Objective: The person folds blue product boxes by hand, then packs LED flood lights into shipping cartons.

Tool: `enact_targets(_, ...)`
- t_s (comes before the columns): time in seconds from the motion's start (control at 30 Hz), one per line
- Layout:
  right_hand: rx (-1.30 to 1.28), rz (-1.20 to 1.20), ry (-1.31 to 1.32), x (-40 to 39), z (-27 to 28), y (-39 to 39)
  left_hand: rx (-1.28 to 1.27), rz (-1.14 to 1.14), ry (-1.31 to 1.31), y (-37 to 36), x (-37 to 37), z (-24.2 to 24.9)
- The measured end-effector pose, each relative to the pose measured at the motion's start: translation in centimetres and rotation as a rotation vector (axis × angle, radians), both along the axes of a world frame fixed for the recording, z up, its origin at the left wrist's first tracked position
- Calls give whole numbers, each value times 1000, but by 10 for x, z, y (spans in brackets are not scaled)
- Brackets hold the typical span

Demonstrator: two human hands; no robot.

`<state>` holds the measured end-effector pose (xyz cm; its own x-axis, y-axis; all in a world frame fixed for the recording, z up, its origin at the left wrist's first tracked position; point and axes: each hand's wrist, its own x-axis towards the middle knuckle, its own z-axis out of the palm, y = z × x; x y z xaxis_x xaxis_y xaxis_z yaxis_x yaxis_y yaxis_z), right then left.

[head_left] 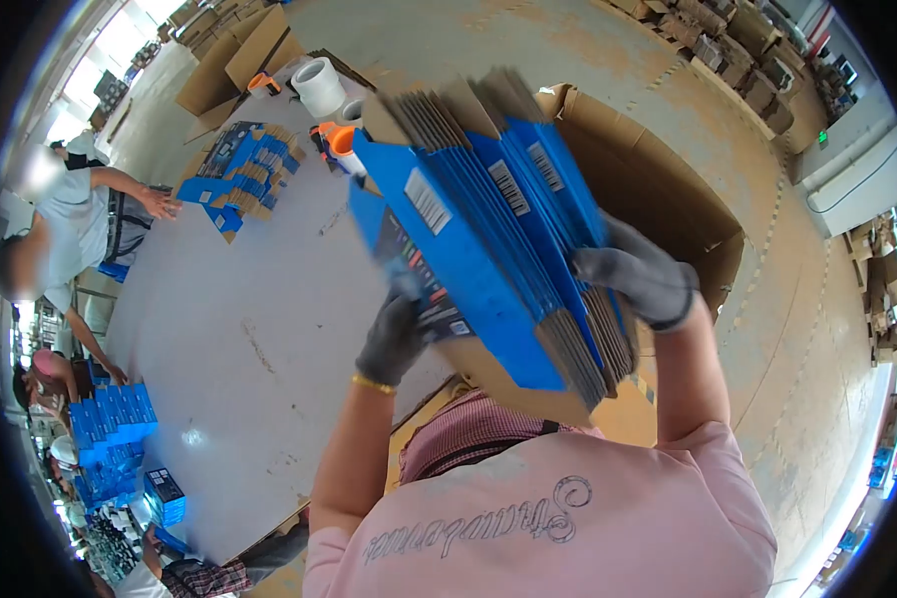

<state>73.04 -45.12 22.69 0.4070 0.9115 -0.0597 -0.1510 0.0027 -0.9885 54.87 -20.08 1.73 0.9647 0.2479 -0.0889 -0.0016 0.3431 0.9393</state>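
A thick stack of flattened blue cardboard boxes point(498, 229) with barcode labels is held up, tilted, over the table's right edge. My left hand point(399, 334), in a grey glove, grips the stack's left side near a dark printed panel; its fingertips are partly blurred. On the opposite side, my right hand point(643, 271), also gloved in grey, presses against the stack with its fingers on the blue cardboard. Behind the stack, to the right, stands a large open brown carton point(658, 149).
The pale table point(239, 339) carries a pile of blue flat boxes point(241, 174), tape rolls point(319, 88) and an orange tape dispenser point(344, 149). Stacked blue boxes point(110, 429) lie at the far left. Other people point(70, 219) stand along the left edge.
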Motion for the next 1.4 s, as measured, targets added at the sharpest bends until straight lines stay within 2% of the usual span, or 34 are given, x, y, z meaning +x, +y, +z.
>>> enact_targets(0.03,-4,12,-112,-5,15,0,66,-35,14,3,10,-6)
enact_targets(0.07,-174,14,-321,-16,30,4,-356,-53,-15,2,16,-10)
enact_targets(0.13,-510,28,-734,-49,46,26,-794,48,-4,-4,8,-20)
enact_targets(0.2,-430,25,-1092,-60,-33,60,-810,286,90,-10,-30,-45)
enact_targets(0.27,-571,-76,-1298,-60,-140,86,-800,527,173,-12,-69,-68)
enact_targets(0.3,-533,-84,-1340,-59,-187,88,-798,653,216,-18,-85,-74)
enact_targets(0.33,-494,-88,-1375,-61,-214,85,-780,607,255,-31,-102,-78)
enact_targets(0.4,-458,-73,-1373,-60,-215,83,-724,505,323,-46,-117,-77)
enact_targets(0.43,-439,-69,-1371,-56,-215,81,-645,528,336,-49,-117,-75)
enact_targets(0.53,-348,-300,-979,-14,-215,70,-464,585,357,-51,-107,-72)
enact_targets(0.6,-550,-452,-708,27,-257,52,-411,612,335,-40,-94,-73)
enact_targets(0.63,-651,-524,-565,40,-260,51,-260,542,275,-38,-82,-63)
enact_targets(0.67,-641,-434,-263,49,-265,46,-111,467,221,-38,-72,-51)
enact_targets(0.73,-597,-251,343,56,-244,47,-50,391,268,-34,-41,-45)
enact_targets(0.8,-607,-191,61,65,-265,57,-237,397,469,-36,-4,-58)
enact_targets(0.87,-634,-131,-209,85,-287,70,-234,448,498,-48,20,-42)
enact_targets(0.97,-633,30,-336,120,-269,95,-223,495,482,-51,33,-41)
enact_targets(1.03,-654,162,-786,138,-221,108,-154,512,432,-49,37,-48)
enact_targets(1.07,-495,168,-911,142,-169,116,-143,534,452,-49,38,-50)
enact_targets(1.1,-421,277,-864,148,-125,126,-134,554,473,-50,39,-51)
enact_targets(1.13,-300,319,-750,137,-55,118,-125,568,492,-51,41,-52)
enact_targets(1.17,-23,376,-842,128,-11,108,-86,588,511,-52,43,-53)
enact_targets(1.23,321,563,-1001,108,46,79,-43,605,538,-55,56,-53)
enact_targets(1.27,402,676,-1102,96,62,69,-20,611,551,-56,61,-52)
enact_targets(1.33,390,838,-1240,84,67,70,36,622,581,-58,69,-43)
enact_targets(1.4,371,884,-1305,83,65,70,233,610,588,-58,74,-32)
